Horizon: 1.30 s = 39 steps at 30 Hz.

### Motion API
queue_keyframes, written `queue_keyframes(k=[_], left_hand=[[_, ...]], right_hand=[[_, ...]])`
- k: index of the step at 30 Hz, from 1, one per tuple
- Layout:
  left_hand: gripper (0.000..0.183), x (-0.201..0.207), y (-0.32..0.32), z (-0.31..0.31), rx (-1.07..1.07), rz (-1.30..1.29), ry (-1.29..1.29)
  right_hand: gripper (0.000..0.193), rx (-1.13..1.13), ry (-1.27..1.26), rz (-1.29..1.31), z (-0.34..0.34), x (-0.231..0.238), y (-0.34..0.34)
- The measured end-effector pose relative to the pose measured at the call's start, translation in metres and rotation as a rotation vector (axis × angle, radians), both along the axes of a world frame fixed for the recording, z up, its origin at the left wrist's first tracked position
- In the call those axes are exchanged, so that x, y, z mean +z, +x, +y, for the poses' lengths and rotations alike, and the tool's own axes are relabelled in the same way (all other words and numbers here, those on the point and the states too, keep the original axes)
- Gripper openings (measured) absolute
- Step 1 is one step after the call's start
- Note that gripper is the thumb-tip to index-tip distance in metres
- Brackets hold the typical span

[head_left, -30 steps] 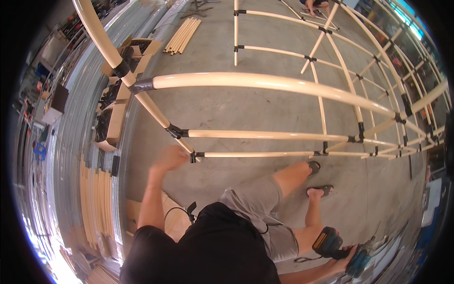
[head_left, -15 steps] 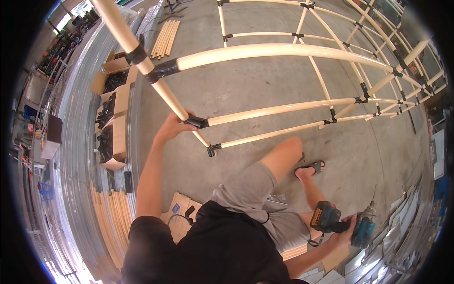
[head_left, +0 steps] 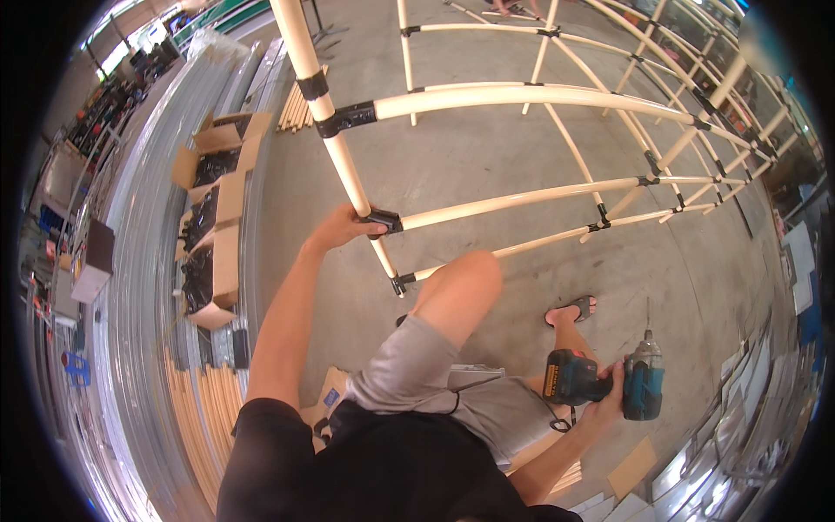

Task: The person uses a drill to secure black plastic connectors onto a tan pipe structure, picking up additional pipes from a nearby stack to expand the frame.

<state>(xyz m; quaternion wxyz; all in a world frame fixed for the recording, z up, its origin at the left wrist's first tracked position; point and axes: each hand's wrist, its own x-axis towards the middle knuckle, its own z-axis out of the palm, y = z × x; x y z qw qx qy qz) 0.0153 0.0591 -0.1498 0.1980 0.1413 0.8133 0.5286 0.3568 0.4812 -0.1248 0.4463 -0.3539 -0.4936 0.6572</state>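
My left hand (head_left: 339,228) is wrapped around a cream-coloured pipe (head_left: 349,178) at its black joint (head_left: 386,221), with the thumb lying over the joint. From that joint a horizontal cream pipe (head_left: 513,202) runs off to the right. Below the hand, the upright pipe ends in another black joint (head_left: 400,283). At my right side, my right hand (head_left: 612,393) grips the handle of a teal and black cordless driver (head_left: 644,383). A long thin bit points forward from its nose, apart from the frame. The driver's trigger is hidden by my fingers.
The pipe framework (head_left: 600,109) spreads ahead and to the right. Open cardboard boxes (head_left: 228,261) of black parts stand at left beside long wrapped grey lengths (head_left: 143,287). Cream pipes (head_left: 213,409) lie near my left side; flat sheets (head_left: 722,426) lie at right.
The driver in my right hand has come leftward and slightly forward, its bit now pointing straight ahead. My knee has shifted left. My left hand keeps hold at the same joint.
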Motion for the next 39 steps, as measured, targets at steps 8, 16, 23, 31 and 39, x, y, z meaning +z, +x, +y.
queue_keyframes(k=[8,16,23,31,39], left_hand=[[0.053,0.002,0.002,0.002,0.015,0.079,-0.114],[0.059,-0.013,-0.005,-0.013,0.057,0.094,-0.05],[0.045,-0.057,-0.025,-0.003,0.146,0.063,0.158],[0.017,-0.007,-0.023,0.013,0.03,0.134,0.507],[0.022,0.011,-0.047,-0.009,-0.276,-0.134,0.454]], right_hand=[[0.031,0.037,-0.109,0.058,-0.05,-0.011,0.006],[0.027,0.052,-0.122,0.073,-0.089,-0.023,0.001],[0.022,0.025,-0.072,0.028,-0.11,-0.003,-0.013],[0.02,-0.062,0.072,-0.054,-0.094,0.076,-0.032],[0.016,-0.256,0.111,-0.085,-0.108,0.041,-0.057]])
